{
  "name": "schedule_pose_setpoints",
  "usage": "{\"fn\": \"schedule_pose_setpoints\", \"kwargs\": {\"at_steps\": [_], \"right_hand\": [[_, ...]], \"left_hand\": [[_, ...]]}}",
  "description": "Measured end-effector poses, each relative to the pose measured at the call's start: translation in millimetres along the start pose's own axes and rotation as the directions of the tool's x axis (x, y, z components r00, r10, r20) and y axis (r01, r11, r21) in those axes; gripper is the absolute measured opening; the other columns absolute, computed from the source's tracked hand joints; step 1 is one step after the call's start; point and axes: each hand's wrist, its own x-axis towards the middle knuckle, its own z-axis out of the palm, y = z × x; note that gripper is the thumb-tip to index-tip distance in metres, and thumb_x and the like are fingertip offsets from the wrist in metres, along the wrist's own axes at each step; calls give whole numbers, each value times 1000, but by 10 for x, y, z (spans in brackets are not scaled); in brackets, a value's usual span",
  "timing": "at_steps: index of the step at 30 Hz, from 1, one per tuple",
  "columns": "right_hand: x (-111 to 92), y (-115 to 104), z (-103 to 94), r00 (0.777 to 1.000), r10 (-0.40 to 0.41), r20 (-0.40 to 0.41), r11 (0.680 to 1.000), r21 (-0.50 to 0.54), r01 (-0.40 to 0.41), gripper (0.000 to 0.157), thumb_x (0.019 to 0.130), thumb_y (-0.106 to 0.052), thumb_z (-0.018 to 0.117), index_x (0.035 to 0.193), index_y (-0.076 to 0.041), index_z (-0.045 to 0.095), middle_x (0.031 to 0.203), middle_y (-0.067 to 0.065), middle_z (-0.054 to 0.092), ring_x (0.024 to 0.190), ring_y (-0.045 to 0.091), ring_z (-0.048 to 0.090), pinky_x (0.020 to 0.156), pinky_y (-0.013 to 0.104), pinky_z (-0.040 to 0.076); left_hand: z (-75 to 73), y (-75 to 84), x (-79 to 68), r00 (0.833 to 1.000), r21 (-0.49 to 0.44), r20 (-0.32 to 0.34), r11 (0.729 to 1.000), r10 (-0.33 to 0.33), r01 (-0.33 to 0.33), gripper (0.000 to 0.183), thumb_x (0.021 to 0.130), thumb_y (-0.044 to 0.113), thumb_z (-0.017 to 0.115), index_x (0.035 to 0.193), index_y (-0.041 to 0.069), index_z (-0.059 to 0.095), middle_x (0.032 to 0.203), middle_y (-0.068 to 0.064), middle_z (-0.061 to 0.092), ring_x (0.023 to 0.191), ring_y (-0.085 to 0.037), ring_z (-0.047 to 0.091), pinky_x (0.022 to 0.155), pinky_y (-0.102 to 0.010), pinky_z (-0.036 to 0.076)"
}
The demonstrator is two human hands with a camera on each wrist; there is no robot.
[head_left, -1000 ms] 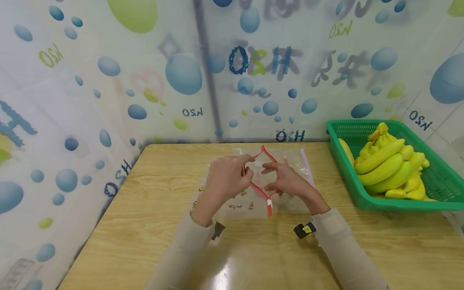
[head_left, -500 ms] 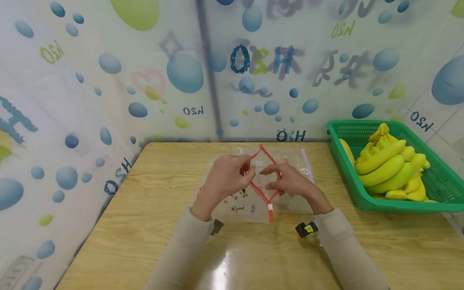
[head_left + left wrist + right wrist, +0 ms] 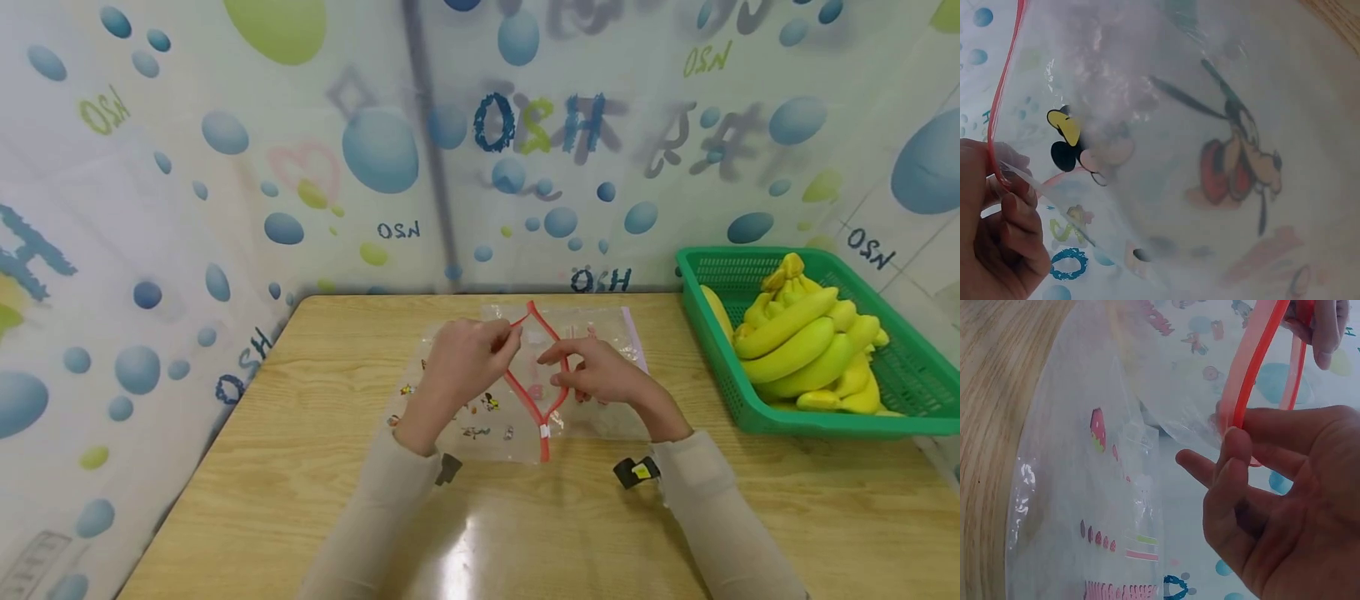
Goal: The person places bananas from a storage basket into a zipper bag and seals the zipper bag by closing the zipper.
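Note:
A clear plastic zip bag (image 3: 450,446) with cartoon prints and a red zip edge (image 3: 528,398) is held up over the table. Its mouth gapes in a diamond shape, the white slider (image 3: 544,431) at the near end. My left hand (image 3: 461,362) pinches the left side of the zip edge; the left wrist view shows thumb and fingers (image 3: 1016,209) at the red strip. On the opposite side, my right hand (image 3: 603,375) pinches the red strip, as the right wrist view shows, with other fingers (image 3: 1225,500) loosely bent. Inside the bag nothing shows.
Another clear bag with a lilac edge (image 3: 633,333) lies flat on the wooden table (image 3: 337,400), partly behind the right hand. At the right stands a green basket (image 3: 723,358) with several bananas (image 3: 802,350). A patterned curtain (image 3: 300,167) hangs behind the table.
Both hands still hold the bag's mouth apart. The red zip edge and its slider have shifted slightly left, and the left hand's fingertips have closed together.

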Motion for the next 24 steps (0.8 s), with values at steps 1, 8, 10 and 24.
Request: {"fn": "schedule_pose_setpoints", "kwargs": {"at_steps": [1, 8, 10, 24], "right_hand": [[-5, -9, -5, 1000, -1, -3, 1000, -5, 1, 34, 100, -11, 65, 133, -3, 66, 122, 21, 68, 54, 25, 62, 47, 36, 48], [-51, -58, -70, 998, -15, -54, 1000, -4, 14, 30, 102, -16, 62, 131, -7, 67, 125, 19, 69, 60, 40, 66, 96, 55, 54], [-68, -62, -93, 997, -8, -71, 1000, -2, 8, 30, 103, -18, 62, 131, -8, 67, 131, 21, 66, 62, 39, 66, 68, 47, 59], [-472, -189, -550, 931, -76, -358, 996, 15, 88, 30, 105, -16, 59, 131, -1, 65, 108, 21, 67, 57, 14, 60, 59, 28, 52]], "left_hand": [[-1, 0, -1, 1000, -3, -3, 1000, -1, 1, 41, 99, 18, 65, 60, 16, 52, 49, 7, 42, 44, -5, 34, 47, -19, 27], [9, -10, -7, 1000, -22, -5, 1000, -7, 6, 43, 101, 19, 63, 60, 17, 50, 50, 7, 41, 43, -4, 33, 46, -19, 26], [8, -10, -8, 1000, -29, 2, 1000, -12, 12, 44, 102, 19, 62, 60, 17, 50, 50, 7, 40, 43, -4, 33, 46, -20, 26], [20, -12, -9, 1000, -60, 7, 998, -15, 15, 45, 103, 21, 61, 60, 17, 48, 50, 8, 36, 44, -5, 28, 47, -20, 24]]}}
